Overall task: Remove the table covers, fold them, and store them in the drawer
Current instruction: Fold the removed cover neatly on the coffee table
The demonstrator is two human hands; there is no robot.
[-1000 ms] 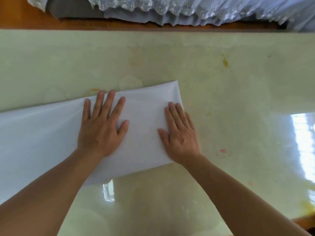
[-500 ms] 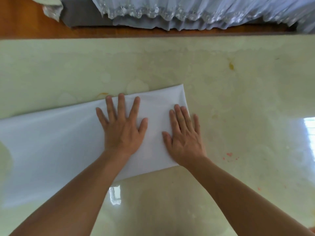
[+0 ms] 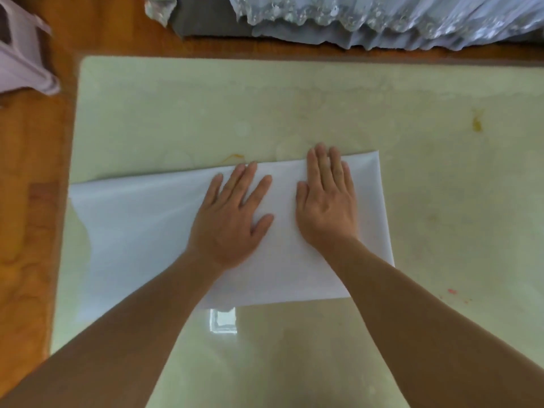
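The thin, white, translucent table cover [image 3: 141, 231] lay flat on the glossy cream stone surface [image 3: 441, 201], its long axis running left to right, its free length stretching leftward to the surface's left edge. The left hand [image 3: 229, 222] pressed it near the middle, fingers [image 3: 244, 178] straight and spread. Just beside it, the right hand [image 3: 326, 204] lay flat, fingers together, nearer the cover's right-hand edge.

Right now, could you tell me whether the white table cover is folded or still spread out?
Folded, apparently: the white table cover lies as a narrow strip on the table, pressed flat by the left hand and right hand.
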